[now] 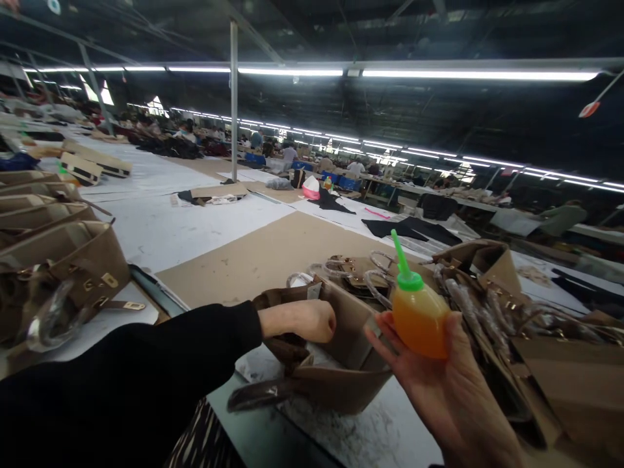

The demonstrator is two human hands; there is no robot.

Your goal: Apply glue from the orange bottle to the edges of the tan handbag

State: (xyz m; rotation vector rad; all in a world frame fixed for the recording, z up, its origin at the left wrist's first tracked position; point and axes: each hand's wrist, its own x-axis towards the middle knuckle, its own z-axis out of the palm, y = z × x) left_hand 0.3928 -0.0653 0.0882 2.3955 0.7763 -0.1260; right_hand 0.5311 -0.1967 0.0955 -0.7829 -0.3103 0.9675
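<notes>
My right hand (441,383) is wrapped round a squeeze bottle (420,318) with orange liquid and a green cap, its green nozzle tilted up and to the left. The bottle is held in the air at the right side of an open tan handbag (341,390). My left hand (312,320) is curled over the bag's opening, its knuckles facing right. Its fingertips are turned down out of sight, so anything in them is hidden. One dark wrapped handle (260,394) sticks out from the bag's front left.
Several tan handbags (63,260) stand in a row at the left. Other bag parts with plastic-wrapped handles (470,312) lie at the right. Brown paper (273,250) covers part of the long table. Beyond are dark fabric pieces (409,229), a metal post (234,104) and people at work.
</notes>
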